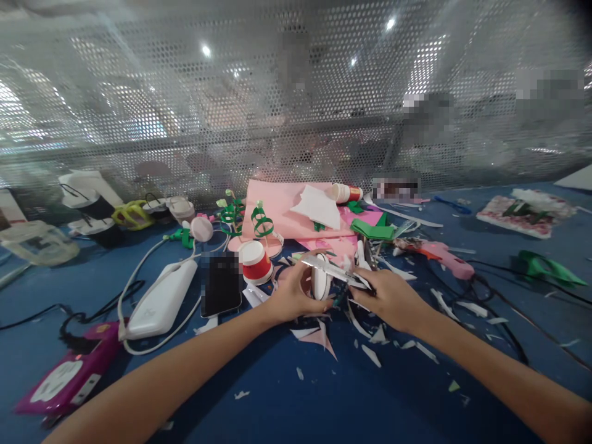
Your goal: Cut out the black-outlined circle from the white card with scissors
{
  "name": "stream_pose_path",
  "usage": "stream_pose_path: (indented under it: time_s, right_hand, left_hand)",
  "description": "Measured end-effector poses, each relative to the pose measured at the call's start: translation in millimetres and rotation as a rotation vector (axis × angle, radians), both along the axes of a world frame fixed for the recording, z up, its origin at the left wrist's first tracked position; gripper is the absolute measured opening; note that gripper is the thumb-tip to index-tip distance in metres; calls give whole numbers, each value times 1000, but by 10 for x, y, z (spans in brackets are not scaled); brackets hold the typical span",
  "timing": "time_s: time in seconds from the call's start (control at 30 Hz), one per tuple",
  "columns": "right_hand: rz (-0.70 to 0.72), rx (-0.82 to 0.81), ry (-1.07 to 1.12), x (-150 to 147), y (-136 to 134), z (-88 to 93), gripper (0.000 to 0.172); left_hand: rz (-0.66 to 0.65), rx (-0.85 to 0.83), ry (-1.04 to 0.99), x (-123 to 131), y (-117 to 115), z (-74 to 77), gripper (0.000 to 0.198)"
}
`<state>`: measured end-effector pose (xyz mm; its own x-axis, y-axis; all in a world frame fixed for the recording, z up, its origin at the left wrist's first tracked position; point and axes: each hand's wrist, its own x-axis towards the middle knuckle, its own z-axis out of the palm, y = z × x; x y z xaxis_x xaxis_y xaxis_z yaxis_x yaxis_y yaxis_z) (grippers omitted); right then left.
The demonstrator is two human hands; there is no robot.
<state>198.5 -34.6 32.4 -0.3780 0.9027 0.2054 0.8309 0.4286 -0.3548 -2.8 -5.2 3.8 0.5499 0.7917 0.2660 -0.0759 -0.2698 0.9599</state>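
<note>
My left hand (296, 293) is curled round a white round piece (320, 282) that looks like a paper cup part, seen edge-on. In my right hand (386, 298) are scissors (330, 269), their blades reaching left over the top of the white piece. Whether the blades touch it is hard to tell. A red and white paper cup (256, 263) stands upside down just left of my left hand. White and pink paper scraps (319, 336) lie under and around both hands.
Left are a black phone (222, 283), white power bank (163, 300), cable and purple device (74, 370). Behind lie pink paper (272, 206), green paper (372, 228), green spirals and another cup (346, 193). Right is a pink glue gun (446, 260). A perforated metal screen (277, 111) stands behind.
</note>
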Motion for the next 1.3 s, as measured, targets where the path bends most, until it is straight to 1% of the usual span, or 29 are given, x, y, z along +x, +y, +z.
stream_pose_path:
  time_s: [0.07, 0.13, 0.3, 0.4, 0.5, 0.63, 0.7, 0.8, 1.03, 1.13, 1.3]
  right_hand:
    - [-2, -2, -1, -14, -16, 2, 22]
    - [-29, 10, 0, -23, -20, -1, 22]
    - [-137, 67, 2, -16, 5, -29, 24]
    - [-169, 86, -7, -7, 18, -46, 24]
    - [-193, 93, -23, -5, 23, -56, 24]
    - [-259, 98, -58, -3, 34, -64, 23]
    - [-301, 103, -83, 4, 46, -72, 23]
    - [-341, 107, -123, 23, 71, -89, 25]
    - [-361, 97, -172, 66, 108, -134, 28]
    - [-367, 107, -189, 73, 119, -154, 29]
    - [-405, 148, -212, 75, 134, -199, 28]
  left_hand:
    - [11, 6, -40, 6, 20, -10, 82]
    - [19, 4, -38, 12, 25, -6, 82]
    - [14, -54, 31, 17, -3, 42, 79]
    - [47, -3, 75, 8, -5, 48, 79]
    - [142, 138, 171, -5, 3, 38, 82]
    - [346, 353, 342, -9, -15, 61, 91]
    - [444, 417, 425, -6, -35, 88, 93]
    - [527, 437, 490, -1, -56, 113, 95]
    - [608, 411, 573, -2, -45, 75, 108]
    - [631, 422, 574, 1, -43, 61, 103]
    - [660, 462, 517, 16, -73, 81, 76]
